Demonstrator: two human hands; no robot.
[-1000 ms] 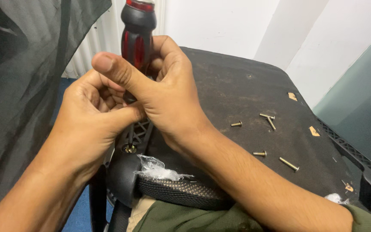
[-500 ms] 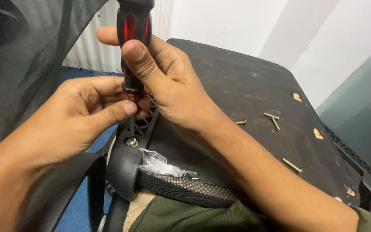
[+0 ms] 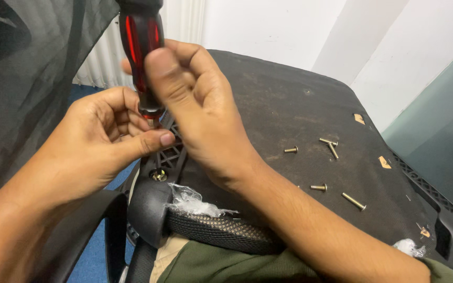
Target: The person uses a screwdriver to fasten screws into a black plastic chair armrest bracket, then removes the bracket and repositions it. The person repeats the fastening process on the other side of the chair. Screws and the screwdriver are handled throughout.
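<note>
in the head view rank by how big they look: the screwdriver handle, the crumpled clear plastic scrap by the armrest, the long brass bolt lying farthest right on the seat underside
1. Screwdriver handle, red and black, though it is nearest the camera, which inflates it.
2. Clear plastic scrap.
3. Long brass bolt, smallest.

Away from your work, five loose brass bolts are lying scattered on the dark underside of the seat: one short bolt, a crossed pair just beside it, another short bolt nearer you, and a longer bolt close to that. Small tan scraps are sitting toward the far edge. A white ribbed radiator is standing against the wall, and blue carpet is showing below.
</note>
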